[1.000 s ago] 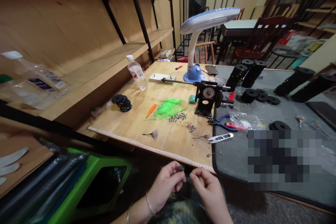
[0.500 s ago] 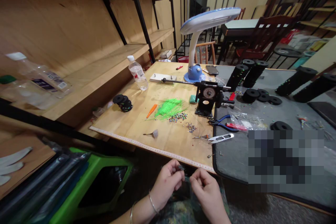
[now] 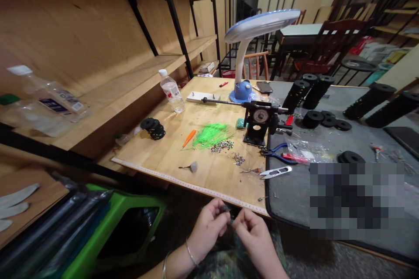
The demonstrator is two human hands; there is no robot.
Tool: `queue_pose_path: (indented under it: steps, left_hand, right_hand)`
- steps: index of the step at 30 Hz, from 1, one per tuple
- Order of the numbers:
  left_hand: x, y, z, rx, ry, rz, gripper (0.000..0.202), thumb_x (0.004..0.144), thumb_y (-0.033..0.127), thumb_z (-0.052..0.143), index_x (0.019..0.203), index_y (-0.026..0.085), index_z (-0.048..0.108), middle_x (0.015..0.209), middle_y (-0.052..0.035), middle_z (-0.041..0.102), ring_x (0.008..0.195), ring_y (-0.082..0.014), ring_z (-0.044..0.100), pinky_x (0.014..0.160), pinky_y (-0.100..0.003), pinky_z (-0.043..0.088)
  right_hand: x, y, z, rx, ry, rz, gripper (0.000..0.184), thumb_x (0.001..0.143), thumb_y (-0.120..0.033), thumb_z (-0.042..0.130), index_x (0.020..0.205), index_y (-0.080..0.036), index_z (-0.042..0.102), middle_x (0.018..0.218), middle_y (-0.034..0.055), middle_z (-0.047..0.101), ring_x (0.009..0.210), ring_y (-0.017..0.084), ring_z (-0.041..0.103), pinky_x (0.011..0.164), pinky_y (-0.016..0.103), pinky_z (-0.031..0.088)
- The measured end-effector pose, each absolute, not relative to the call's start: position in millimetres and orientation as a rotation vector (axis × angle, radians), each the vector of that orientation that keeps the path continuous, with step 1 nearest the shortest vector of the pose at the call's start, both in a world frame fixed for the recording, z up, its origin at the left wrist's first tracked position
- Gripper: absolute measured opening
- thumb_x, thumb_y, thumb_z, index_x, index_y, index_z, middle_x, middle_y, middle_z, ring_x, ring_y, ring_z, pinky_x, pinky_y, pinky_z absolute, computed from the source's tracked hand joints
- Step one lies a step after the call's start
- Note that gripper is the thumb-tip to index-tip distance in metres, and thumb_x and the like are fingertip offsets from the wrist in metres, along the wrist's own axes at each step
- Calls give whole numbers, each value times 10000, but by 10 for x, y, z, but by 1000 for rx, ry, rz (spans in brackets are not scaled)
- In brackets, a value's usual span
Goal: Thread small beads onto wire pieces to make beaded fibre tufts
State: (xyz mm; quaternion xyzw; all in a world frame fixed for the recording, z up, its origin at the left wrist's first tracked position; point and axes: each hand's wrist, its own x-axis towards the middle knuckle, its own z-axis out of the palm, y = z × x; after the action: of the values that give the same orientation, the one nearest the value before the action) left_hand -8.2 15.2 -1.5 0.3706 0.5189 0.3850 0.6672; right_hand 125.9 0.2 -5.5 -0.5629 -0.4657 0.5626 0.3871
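Note:
Just below the near edge of the table, my left hand [image 3: 209,224] is closed in a pinch on a small dark item [image 3: 227,209], too small and shaded to name. My right hand [image 3: 253,232] sits close beside it, thumb and finger pressed together; whatever they hold is hidden. On the wooden table [image 3: 150,157] beyond the hands lie white thread snips [image 3: 276,172], a small brush-like tuft [image 3: 193,166], small metal pieces [image 3: 238,159], coloured beads [image 3: 222,146] and a pile of bright green strands [image 3: 211,134].
An orange-handled tool [image 3: 189,138], black foam discs [image 3: 153,127], a water bottle [image 3: 173,91], a black winding device [image 3: 256,122] and a desk lamp [image 3: 242,89] stand farther back. Blue-handled pliers [image 3: 276,150] lie at the grey mat [image 3: 301,200]. A green bin [image 3: 137,202] is at lower left.
My right hand has shifted slightly left and up, closer to my left hand. The left hand and the table items look unmoved.

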Motion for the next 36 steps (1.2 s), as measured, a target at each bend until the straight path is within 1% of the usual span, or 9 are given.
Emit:
queue_pose_path:
  steps: [4, 8, 11, 15, 17, 22, 28, 32, 36]
  left_hand:
    - [-83, 147, -6, 865, 1166, 872, 211, 696, 297, 627, 685, 193, 443, 498, 108, 373, 385, -38, 280, 385, -173, 227]
    - [-81, 138, 31, 926, 1179, 867, 207, 713, 293, 631, 694, 189, 453, 524, 96, 393, 411, -48, 311, 402, -177, 253]
    - [-85, 130, 52, 1013, 1205, 852, 172, 734, 265, 611, 698, 186, 462, 561, 77, 415, 446, -63, 351, 429, -185, 286]
    - [-100, 118, 53, 1189, 1242, 853, 117, 753, 202, 574, 694, 180, 476, 600, 52, 436, 532, -91, 400, 507, -200, 330]
    - [-106, 112, 53, 1268, 1266, 841, 115, 759, 183, 564, 686, 180, 475, 600, 46, 438, 556, -100, 400, 526, -205, 328]
    - [-106, 104, 75, 1350, 1294, 799, 118, 773, 186, 553, 688, 181, 472, 588, 47, 430, 539, -100, 370, 511, -210, 301]
    - [-94, 100, 96, 1333, 1302, 787, 139, 764, 210, 581, 681, 181, 473, 571, 54, 415, 526, -95, 354, 495, -204, 281]
    - [-95, 96, 94, 1326, 1302, 788, 148, 756, 218, 592, 673, 179, 476, 568, 56, 411, 531, -94, 353, 500, -197, 284]
    - [-96, 91, 61, 1307, 1277, 783, 130, 760, 203, 582, 685, 177, 479, 573, 56, 405, 539, -94, 350, 511, -204, 286]
  right_hand:
    - [1256, 2, -76, -1411, -1150, 1458, 192, 688, -315, 535, 559, -204, 445, 499, -75, 348, 491, 102, 295, 478, 231, 245]
    - [1262, 8, -78, -1400, -1103, 1460, 223, 688, -322, 582, 548, -197, 462, 488, -75, 364, 489, 100, 306, 473, 222, 260]
    - [1267, 26, -61, -1401, -1067, 1470, 242, 675, -342, 608, 541, -196, 468, 484, -71, 375, 480, 99, 311, 470, 222, 262]
    - [1283, 47, -45, -1398, -1053, 1476, 255, 680, -373, 619, 557, -191, 491, 499, -66, 386, 490, 106, 323, 485, 225, 266]
    - [1294, 47, -48, -1394, -1065, 1468, 253, 702, -383, 615, 585, -184, 511, 517, -63, 392, 506, 110, 327, 495, 227, 270]
    - [1316, 28, -92, -1361, -1087, 1449, 248, 746, -392, 612, 646, -176, 540, 555, -63, 395, 527, 114, 334, 509, 230, 271]
    - [1311, 19, -151, -1308, -1037, 1470, 233, 758, -391, 637, 754, -161, 597, 557, -76, 376, 508, 106, 307, 492, 221, 254]
    - [1304, 28, -133, -1281, -992, 1489, 235, 747, -391, 649, 717, -163, 600, 556, -62, 399, 514, 110, 320, 480, 217, 254]
    - [1299, 49, -88, -1299, -917, 1501, 236, 688, -383, 690, 658, -168, 599, 535, -56, 424, 506, 110, 335, 481, 216, 274]
